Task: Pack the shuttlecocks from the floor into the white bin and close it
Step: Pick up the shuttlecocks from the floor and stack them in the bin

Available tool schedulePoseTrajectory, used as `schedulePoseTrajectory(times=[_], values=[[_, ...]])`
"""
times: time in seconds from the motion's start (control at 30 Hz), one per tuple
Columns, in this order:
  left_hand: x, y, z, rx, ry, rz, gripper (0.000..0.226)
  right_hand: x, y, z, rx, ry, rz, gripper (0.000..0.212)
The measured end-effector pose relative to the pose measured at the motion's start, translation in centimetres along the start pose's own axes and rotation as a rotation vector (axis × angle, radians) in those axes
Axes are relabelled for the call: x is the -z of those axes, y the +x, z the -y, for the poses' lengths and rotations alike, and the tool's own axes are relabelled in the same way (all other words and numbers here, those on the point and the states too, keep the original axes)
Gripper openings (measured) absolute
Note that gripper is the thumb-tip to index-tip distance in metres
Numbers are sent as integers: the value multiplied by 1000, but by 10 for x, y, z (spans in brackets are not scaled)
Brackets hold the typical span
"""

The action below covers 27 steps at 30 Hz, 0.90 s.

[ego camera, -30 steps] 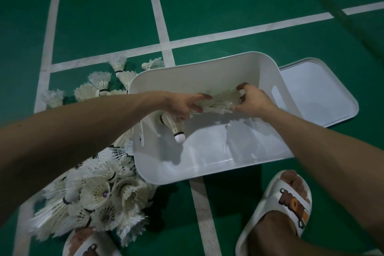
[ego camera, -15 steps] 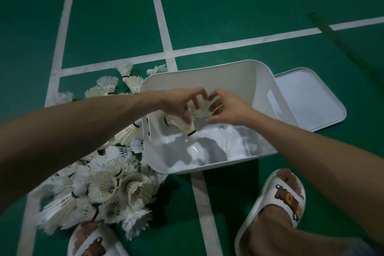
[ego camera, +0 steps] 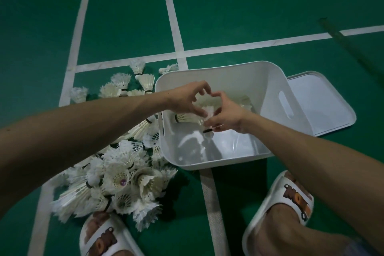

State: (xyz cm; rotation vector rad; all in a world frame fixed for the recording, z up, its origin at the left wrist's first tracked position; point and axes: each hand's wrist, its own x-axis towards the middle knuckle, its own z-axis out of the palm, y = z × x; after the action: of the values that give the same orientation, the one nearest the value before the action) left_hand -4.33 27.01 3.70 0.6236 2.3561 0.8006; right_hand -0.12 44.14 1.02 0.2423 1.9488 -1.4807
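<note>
- Your left hand [ego camera: 187, 101] curls round a shuttlecock [ego camera: 184, 118] lying sideways just inside the left wall of the white bin [ego camera: 207, 161].
- Your right hand [ego camera: 225, 115] pinches a second shuttlecock [ego camera: 208, 133], cork down, over the bin's middle.
- The shuttlecock pile [ego camera: 124, 176] lies left of the bin, and the lid [ego camera: 320, 100] lies on its right.

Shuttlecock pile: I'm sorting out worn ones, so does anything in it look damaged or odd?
Yes. At the near edge of the pile, beside the left sandal, several shuttlecocks have ragged, splayed feathers. One shuttlecock's cup shows a purple spot, unlike the rest.
</note>
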Motion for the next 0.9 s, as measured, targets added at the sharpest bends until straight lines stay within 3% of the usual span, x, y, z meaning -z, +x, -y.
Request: schedulePoseTrajectory(times=[0.13,0.27,0.33,0.47,0.6,0.7,0.9], values=[[-3,0,6,218,-166,84,76,4,3,-2,-35,150,-102,79],[-10,1,4,247,-455,110,67,6,2,4,-22,342,-71,59],[-12,3,3,235,-345,64,56,9,1,5,-17,274,-49,59],[-2,8,7,115,288,93,36,21,-1,5,166,-131,-100,76],[3,7,5,87,380,143,35,24,-4,14,259,-426,0,70],[4,5,5,49,441,161,32,19,-2,16,264,-706,-31,59],[23,-9,10,-69,635,79,28,-3,5,12,223,-861,-38,57]])
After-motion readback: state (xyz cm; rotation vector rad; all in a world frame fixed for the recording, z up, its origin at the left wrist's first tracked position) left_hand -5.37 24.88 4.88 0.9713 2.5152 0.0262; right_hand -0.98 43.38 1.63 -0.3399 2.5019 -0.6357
